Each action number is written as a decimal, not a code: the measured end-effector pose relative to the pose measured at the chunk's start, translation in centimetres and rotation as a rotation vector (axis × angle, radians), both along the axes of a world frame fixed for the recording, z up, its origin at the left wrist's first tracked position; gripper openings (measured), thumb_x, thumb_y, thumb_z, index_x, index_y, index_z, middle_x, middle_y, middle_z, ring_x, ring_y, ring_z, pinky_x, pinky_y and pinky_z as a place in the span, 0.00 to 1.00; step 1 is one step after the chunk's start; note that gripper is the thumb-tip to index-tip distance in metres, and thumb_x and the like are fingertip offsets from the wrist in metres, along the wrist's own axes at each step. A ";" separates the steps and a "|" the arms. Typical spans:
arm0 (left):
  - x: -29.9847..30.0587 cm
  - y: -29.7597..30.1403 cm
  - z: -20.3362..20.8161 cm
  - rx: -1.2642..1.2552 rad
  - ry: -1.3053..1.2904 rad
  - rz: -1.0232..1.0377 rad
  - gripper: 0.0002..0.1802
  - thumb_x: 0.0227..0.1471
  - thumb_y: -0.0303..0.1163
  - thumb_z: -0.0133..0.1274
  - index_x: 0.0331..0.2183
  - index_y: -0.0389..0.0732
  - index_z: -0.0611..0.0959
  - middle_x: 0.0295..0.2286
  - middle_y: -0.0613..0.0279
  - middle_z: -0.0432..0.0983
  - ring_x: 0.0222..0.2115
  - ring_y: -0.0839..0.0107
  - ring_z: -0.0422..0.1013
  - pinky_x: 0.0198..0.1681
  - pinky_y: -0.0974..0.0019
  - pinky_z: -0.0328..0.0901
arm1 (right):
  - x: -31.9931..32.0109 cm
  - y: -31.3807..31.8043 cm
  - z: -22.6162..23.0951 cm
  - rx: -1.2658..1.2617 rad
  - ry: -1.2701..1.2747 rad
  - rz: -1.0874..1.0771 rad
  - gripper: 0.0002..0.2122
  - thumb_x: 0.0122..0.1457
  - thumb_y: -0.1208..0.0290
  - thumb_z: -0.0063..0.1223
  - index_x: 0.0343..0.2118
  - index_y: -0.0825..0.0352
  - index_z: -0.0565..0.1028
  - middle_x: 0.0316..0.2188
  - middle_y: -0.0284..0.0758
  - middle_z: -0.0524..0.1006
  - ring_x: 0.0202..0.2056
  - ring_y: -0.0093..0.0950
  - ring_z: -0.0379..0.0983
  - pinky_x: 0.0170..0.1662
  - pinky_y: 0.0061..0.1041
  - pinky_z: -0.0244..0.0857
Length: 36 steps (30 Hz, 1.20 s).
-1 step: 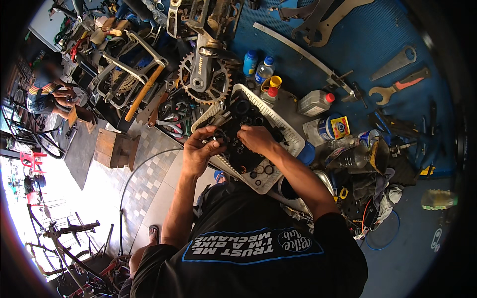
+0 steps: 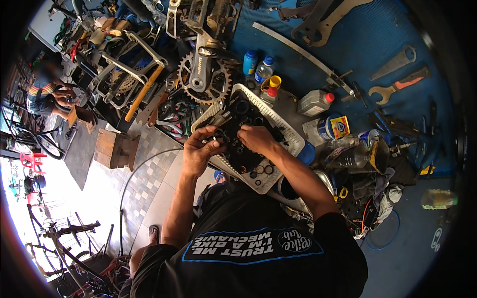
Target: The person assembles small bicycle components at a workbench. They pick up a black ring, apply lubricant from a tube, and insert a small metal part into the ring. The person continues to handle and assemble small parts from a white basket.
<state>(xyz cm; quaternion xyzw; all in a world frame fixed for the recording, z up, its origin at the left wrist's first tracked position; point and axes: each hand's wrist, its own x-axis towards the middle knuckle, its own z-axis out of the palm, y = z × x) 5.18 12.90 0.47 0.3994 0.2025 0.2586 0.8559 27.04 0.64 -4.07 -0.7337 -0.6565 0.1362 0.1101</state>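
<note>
My left hand (image 2: 199, 150) is closed, its thumb and fingers pinching a small dark round part (image 2: 221, 137) with a bright silvery bit showing by the fingertips. It is held over the left side of a white perforated plastic basket (image 2: 287, 133). Over the basket's middle, my right hand (image 2: 257, 139) has its fingers curled together and pointing down-left; whatever they grip, if anything, is hidden. Dark rings (image 2: 242, 106) and other small parts lie in the basket. Several loose rings (image 2: 269, 170) sit in its near end, below my right hand.
Beyond the basket stands a crank arm with a toothed chainring (image 2: 201, 74). Small bottles (image 2: 265, 69), a grey bottle with a red cap (image 2: 315, 103) and a tub (image 2: 328, 127) stand to the right. Wrenches (image 2: 400, 85) hang on the blue board. A person (image 2: 47, 94) sits far left.
</note>
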 end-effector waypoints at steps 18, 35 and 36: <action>0.8 0.3 0.6 0.148 -0.021 -0.102 0.29 0.50 0.08 0.60 0.54 0.35 0.76 0.55 0.56 0.71 0.52 0.60 0.76 0.51 0.53 0.79 | -0.3 -0.4 3.2 0.247 0.665 -0.373 0.07 0.68 0.68 0.57 0.38 0.66 0.78 0.30 0.31 0.79 0.30 0.22 0.75 0.34 0.24 0.67; 2.0 -0.7 2.5 0.212 -0.020 -0.118 0.30 0.50 0.08 0.62 0.54 0.32 0.74 0.54 0.56 0.71 0.56 0.63 0.72 0.54 0.62 0.74 | -4.8 -0.3 9.2 0.355 0.781 -0.525 0.09 0.64 0.69 0.64 0.37 0.70 0.79 0.30 0.31 0.81 0.31 0.17 0.71 0.34 0.23 0.67; 1.9 -0.7 2.5 0.212 -0.023 -0.119 0.30 0.50 0.08 0.62 0.54 0.32 0.74 0.54 0.56 0.72 0.56 0.63 0.72 0.54 0.62 0.74 | -4.8 -0.2 8.8 0.367 0.798 -0.528 0.09 0.64 0.69 0.64 0.37 0.70 0.79 0.30 0.31 0.80 0.30 0.17 0.71 0.34 0.22 0.67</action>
